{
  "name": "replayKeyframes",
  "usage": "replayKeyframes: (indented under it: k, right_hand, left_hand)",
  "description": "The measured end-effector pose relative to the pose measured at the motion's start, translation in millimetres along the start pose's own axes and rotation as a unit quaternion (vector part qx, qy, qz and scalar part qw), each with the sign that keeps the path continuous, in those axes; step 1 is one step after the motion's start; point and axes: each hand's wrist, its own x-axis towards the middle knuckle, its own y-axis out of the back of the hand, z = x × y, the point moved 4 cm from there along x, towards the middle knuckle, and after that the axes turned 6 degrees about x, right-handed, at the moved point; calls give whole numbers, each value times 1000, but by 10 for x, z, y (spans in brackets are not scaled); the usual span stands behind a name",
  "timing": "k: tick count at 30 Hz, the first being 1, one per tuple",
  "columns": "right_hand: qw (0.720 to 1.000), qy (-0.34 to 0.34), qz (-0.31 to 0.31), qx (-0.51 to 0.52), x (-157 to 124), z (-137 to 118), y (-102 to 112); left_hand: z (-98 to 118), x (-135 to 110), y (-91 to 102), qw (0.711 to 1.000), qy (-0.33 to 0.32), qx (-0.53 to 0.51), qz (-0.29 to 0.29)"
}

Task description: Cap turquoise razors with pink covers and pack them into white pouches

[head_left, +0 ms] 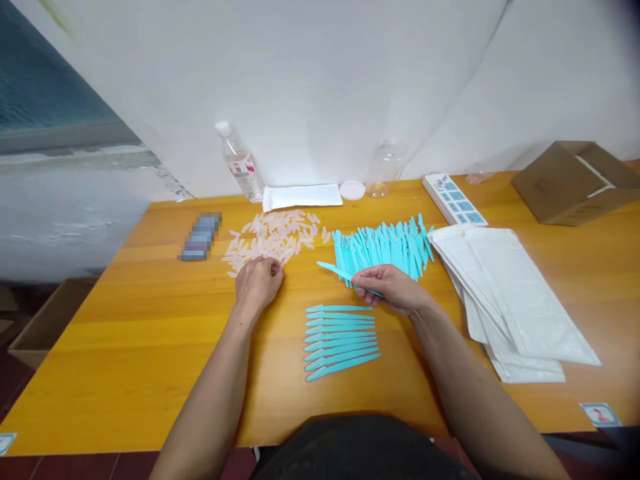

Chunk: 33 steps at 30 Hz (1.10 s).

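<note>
In my right hand (387,287) is one turquoise eyebrow razor (333,268), gripped by the fingers near its lower end, its other end pointing left. Just behind that hand spreads a heap of turquoise razors (383,247). My left hand (259,283) rests at the near edge of a pile of small translucent caps (277,230). Its fingers are curled in and closed, and whatever they hold is hidden. Between my forearms, several turquoise razors (341,338) lie side by side in a neat column, their wider ends to the left.
White padded mailers (520,287) lie stacked at right, near a blue-and-white box (455,200) and an open carton (565,187). Along the wall stand a plastic bottle (241,163), a white packet (303,197), a round lid (353,191) and a clear jar (385,170). A blurred phone-like object (201,236) lies left.
</note>
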Motion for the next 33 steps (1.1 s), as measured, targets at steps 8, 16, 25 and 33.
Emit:
replayKeyframes:
  k: [8, 16, 25, 33]
  right_hand:
    - [1000, 9, -9, 5, 35, 16, 9]
    - [999, 7, -26, -27, 40, 38, -12]
    - [997, 8, -34, -62, 33, 48, -29]
    - [997, 7, -35, -63, 17, 29, -48]
  left_hand:
    - [69, -4, -3, 993, -100, -57, 14]
    - [185, -116, -68, 831, 74, -547, -66]
    - [269, -268, -237, 755, 143, -634, -82]
    - [243, -275, -219, 776, 131, -611, -83]
